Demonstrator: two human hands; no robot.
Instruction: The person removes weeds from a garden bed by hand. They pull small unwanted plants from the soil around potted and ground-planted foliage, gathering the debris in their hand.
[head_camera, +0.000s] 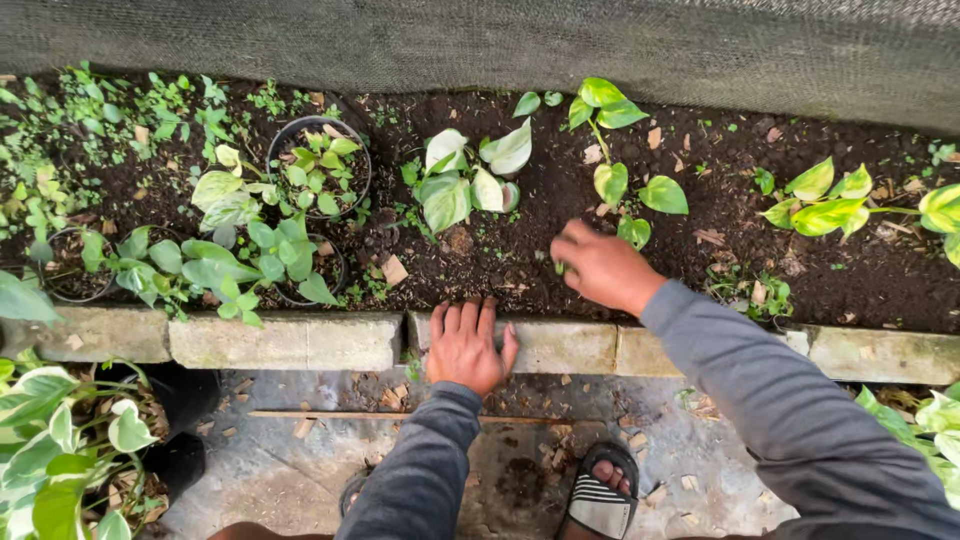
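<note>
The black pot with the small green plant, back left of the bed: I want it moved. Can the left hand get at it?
Probably yes: the left hand rests flat on the stone edging, free, and only low leaves lie before the black pot.

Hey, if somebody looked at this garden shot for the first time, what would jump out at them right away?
Probably the two hands in the middle: the left hand rests flat on the stone edging, while the right hand reaches into the dark soil bed, its grip closed near a small plant. Next, the pale variegated leaves just above the hands, and the black pot of green seedlings to their left.
</note>
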